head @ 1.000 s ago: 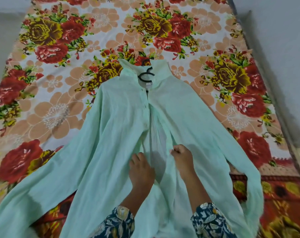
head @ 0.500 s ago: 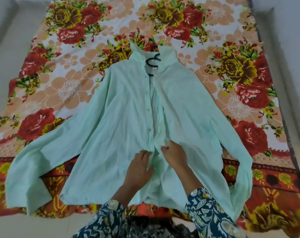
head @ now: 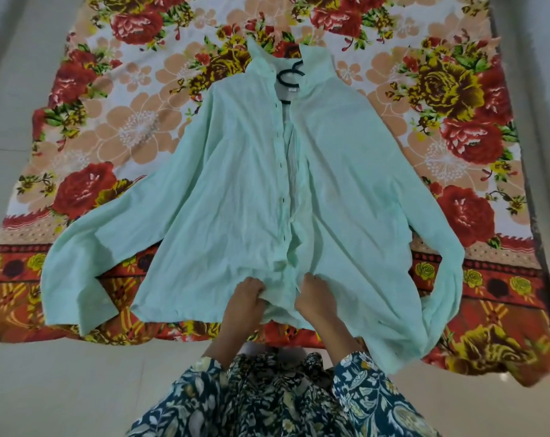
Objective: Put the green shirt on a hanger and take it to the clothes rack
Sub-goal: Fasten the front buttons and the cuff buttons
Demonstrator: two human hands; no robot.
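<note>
A pale green shirt lies front-up on a floral bedsheet, sleeves spread to both sides. A black hanger sits inside it; only its hook shows at the open collar. My left hand pinches the left front panel near the hem. My right hand grips the right front panel just beside it. The two panels meet along the button placket between my hands.
The bedsheet covers a low bed that fills most of the view. Pale tiled floor runs along the near and left sides. A grey wall borders the right edge. My patterned blue clothing fills the bottom centre.
My hands have slid down the shirt front from its middle to the hem. The view has pulled back, so the whole shirt and both sleeves show.
</note>
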